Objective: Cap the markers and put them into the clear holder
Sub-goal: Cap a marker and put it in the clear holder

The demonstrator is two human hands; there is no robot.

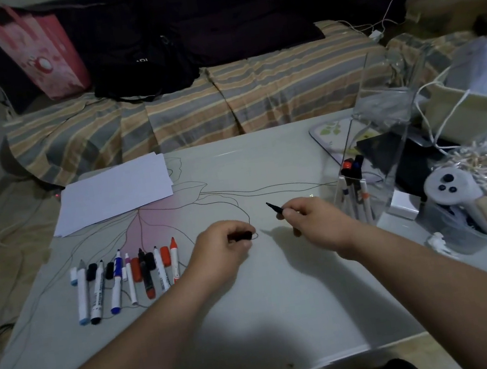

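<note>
**Marker and cap apart, one in each hand**

Hands are hovering over the pale glossy table [257, 324] with its drawn flower outline, and I am seeing them a little apart from each other. My right hand [311, 221] is pinching a black uncapped marker [275, 208], fingers curled round the barrel, the tip pointing up and to the left. My left hand [219, 251] is gripping a small black cap [241, 235] between curled fingers and thumb, its open end facing toward the marker. Cap and tip are not touching.

To the left of that hand I am looking at a row of loose markers and caps [126, 277] lying side by side on the table: white barrels with blue, black and red ends, plus separate red and black caps among them. The clear plastic holder [369, 165] is standing at the right side of the table, just beside my right hand, with several capped markers [353, 180] standing upright inside it. A stack of white paper sheets [116, 190] is lying at the far left.
</note>
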